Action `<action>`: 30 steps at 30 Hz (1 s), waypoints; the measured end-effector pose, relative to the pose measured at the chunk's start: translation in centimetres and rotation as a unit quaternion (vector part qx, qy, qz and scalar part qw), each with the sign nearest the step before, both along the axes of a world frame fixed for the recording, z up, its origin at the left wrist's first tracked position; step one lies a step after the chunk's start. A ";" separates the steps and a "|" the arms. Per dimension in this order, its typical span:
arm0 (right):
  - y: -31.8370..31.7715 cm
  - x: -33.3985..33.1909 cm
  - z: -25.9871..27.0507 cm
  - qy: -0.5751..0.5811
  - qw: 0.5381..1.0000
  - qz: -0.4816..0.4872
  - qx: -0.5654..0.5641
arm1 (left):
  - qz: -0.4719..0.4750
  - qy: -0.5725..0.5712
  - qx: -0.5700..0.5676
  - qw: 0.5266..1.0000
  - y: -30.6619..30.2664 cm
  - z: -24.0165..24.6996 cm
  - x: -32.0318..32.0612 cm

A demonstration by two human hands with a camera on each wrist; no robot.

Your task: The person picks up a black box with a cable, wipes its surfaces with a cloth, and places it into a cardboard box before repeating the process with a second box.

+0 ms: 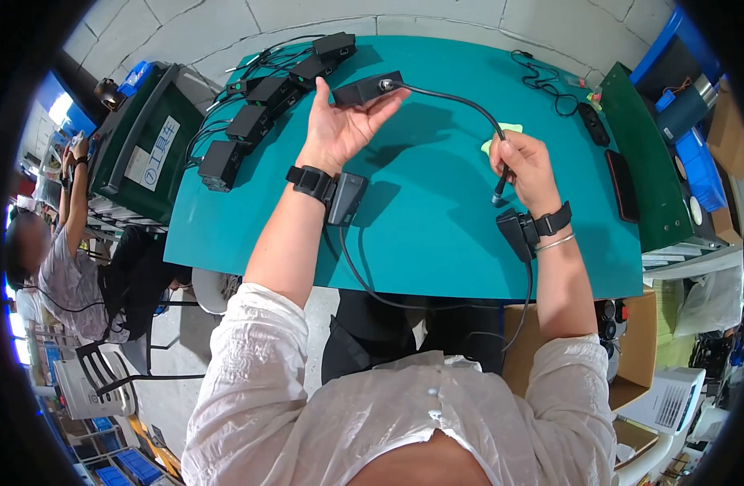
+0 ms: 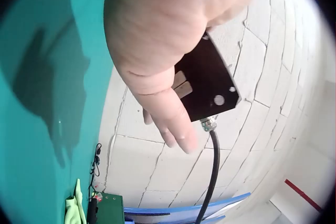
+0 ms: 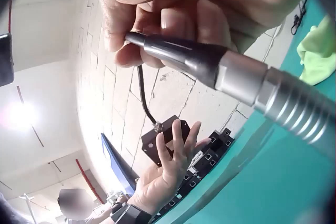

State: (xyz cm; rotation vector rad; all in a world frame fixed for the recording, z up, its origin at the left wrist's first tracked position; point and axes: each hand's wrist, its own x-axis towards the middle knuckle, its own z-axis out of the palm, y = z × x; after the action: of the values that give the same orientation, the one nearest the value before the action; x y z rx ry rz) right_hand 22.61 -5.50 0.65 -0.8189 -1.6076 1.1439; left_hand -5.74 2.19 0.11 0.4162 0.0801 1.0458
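My left hand (image 1: 337,130) holds a small black box (image 1: 362,89) above the table, between thumb and fingers. In the left wrist view the box (image 2: 207,77) shows a flat face with screws and pale patches, partly hidden behind my hand. From a metal fitting (image 2: 209,124) on the box runs a black cable (image 1: 461,101), curving over to my right hand (image 1: 527,166). That hand pinches the cable's other end, just behind its plug. The plug (image 3: 244,77) has a black sleeve and a ribbed silver body, and it points down toward the table.
Several black boxes (image 1: 250,123) with cables stand in a row at the table's back left. A green cloth (image 1: 505,138) lies behind my right hand. On the right are a black power strip (image 1: 592,124) and a dark flat device (image 1: 622,186). Another person sits at far left.
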 end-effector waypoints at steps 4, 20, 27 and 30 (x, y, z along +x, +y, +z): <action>0.4 -0.2 -0.5 -0.056 0.994 -0.046 0.088 | 0.028 -0.025 -0.051 0.998 0.8 -0.1 -1.1; 0.5 0.5 0.9 -0.271 0.812 -0.381 0.348 | 0.148 0.069 0.035 0.986 0.4 0.1 -0.9; 1.3 -0.3 0.2 -0.052 0.931 -0.262 0.249 | 0.167 0.065 0.008 0.984 1.3 -0.7 -1.1; 2.7 0.4 -2.1 0.103 0.959 -0.237 0.116 | 0.152 0.169 0.006 0.974 0.4 -0.6 -0.2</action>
State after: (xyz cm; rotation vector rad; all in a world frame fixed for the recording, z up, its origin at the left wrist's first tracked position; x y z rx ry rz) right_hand 23.06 -2.77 -1.42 -0.8407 -1.2527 0.6604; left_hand -5.98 2.55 -0.44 0.6043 0.4531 1.2680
